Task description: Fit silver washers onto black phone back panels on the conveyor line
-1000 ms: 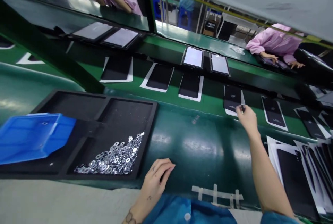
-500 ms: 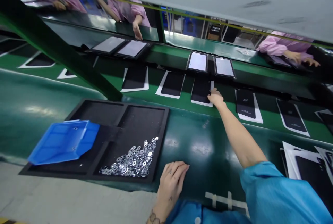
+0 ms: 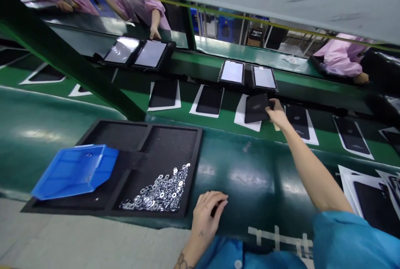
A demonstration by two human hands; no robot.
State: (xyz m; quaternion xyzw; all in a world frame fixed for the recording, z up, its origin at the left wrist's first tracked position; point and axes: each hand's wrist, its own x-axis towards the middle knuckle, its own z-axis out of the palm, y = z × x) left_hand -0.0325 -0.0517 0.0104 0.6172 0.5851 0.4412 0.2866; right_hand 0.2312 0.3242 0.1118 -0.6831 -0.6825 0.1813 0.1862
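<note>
My right hand (image 3: 276, 114), at the end of an outstretched arm, grips a flat black tablet back cover (image 3: 256, 108) by its right edge. The cover is turned at an angle over a white sheet (image 3: 241, 112) on the green conveyor belt. A small pale strip shows just below my right hand. My left hand (image 3: 208, 212) rests near the front of the dark green worktop (image 3: 240, 164), fingers curled and thumb tip close to the fingertips. Nothing shows in it. Left of it, a black divided tray (image 3: 168, 135) contains a heap of shiny metal washers (image 3: 162, 194).
A blue plastic bin (image 3: 75, 171) lies in the tray. More black covers (image 3: 209, 100) on white sheets line the belt. Tablets with lit screens (image 3: 233, 71) sit beyond. Co-workers in pink sleeves (image 3: 340, 56) work opposite. A green post (image 3: 78, 60) slants across the left.
My right hand has moved right, pulling the black cover with it and turning it off its sheet. My left thumb has parted slightly from the fingers. A co-worker's hand now touches a tablet.
</note>
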